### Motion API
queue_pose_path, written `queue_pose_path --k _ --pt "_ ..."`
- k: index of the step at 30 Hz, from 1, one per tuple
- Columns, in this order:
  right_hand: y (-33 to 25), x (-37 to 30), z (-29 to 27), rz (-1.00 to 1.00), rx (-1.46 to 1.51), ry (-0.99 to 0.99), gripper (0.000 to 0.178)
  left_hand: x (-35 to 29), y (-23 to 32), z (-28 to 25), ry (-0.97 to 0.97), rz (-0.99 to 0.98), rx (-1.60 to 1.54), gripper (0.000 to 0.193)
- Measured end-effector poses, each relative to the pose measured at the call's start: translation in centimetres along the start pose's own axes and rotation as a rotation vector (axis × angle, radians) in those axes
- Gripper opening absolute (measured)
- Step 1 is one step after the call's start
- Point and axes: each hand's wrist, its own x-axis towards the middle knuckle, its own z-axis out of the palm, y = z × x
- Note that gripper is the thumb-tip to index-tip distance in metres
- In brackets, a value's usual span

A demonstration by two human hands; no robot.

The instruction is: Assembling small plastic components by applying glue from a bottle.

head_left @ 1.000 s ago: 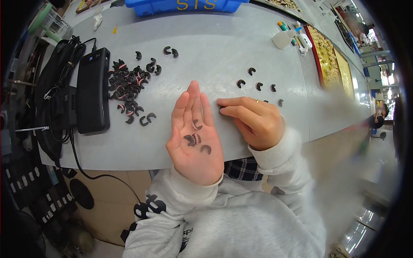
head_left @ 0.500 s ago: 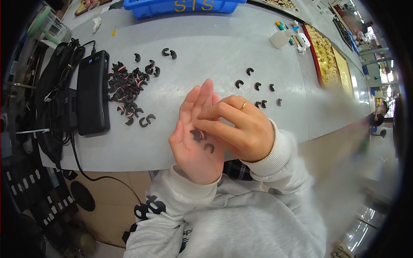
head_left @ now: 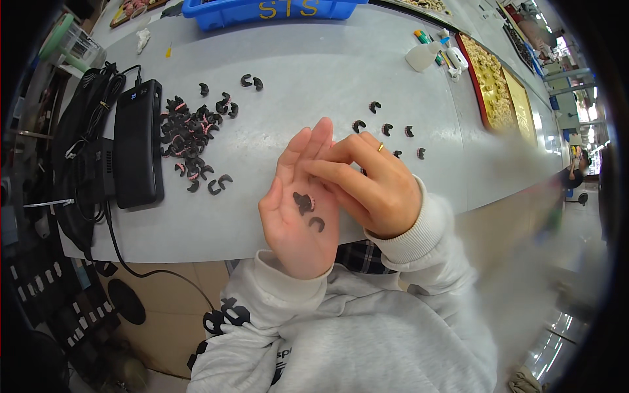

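At twelve o'clock the blue bin (head_left: pixel 275 19) is showing glossy plastic. The grey tabletop (head_left: pixel 295 82) is gleaming softly (smooth, almost satin), curved black pieces (head_left: pixel 178 143) at ten o'clock are looking mostly matt, and at four o'clock a ribbed cloth cuff (head_left: pixel 407 237) is appearing dull.

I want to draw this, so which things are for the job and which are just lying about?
For the job, it seems:
left hand, palm up
palm pieces
right hand, over the left
dark pile
scattered pieces

Probably just lying about:
black box
bottle
tissue
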Motion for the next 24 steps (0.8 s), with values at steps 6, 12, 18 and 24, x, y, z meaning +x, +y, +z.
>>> queue_pose_path --k 6,12,18,24 --pt "0.2 0.0 0.5 -0.004 -0.094 0.050 0.040 0.2 0.0 0.8 0.069 -0.002 0.088 0.056" --pt "0.1 0.1 0.5 0.001 -0.099 0.094 0.035 0.2 0.0 0.6 0.052 0.003 0.099 0.059" --pt "0.0 -0.1 0.5 0.009 -0.048 0.087 0.034 0.3 0.2 0.9 0.037 -0.020 0.106 0.060" --pt "1.8 -0.5 -1.8 0.161 -0.065 0.144 0.032 0.5 -0.3 0.4 0.008 0.053 0.000 0.060"
